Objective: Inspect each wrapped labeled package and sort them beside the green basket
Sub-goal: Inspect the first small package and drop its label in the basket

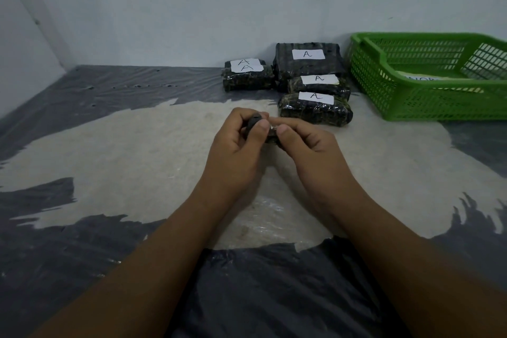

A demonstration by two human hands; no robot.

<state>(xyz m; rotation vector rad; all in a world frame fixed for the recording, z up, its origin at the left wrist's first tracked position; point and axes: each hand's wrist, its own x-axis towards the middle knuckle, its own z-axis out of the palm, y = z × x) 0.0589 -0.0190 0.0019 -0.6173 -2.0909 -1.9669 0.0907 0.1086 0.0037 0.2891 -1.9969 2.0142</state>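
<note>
Two hands, the left hand (236, 143) and right hand (307, 145), pinch a small dark, shiny-wrapped package (272, 138) in curled fingers.

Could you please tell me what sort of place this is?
Probably a makeshift sorting corner: black film-wrapped packages labelled A lie beside a green perforated plastic basket on a worn grey plastic sheet against a bare pale wall.

Makeshift packing and sorting corner, plain back room by the look of it: bare pale wall (164, 8), worn tabletop (109, 145) under crinkled plastic film (82, 85), black wrapped packages (315, 114) with handwritten "A" labels (316, 96), green plastic basket (397, 101).
</note>
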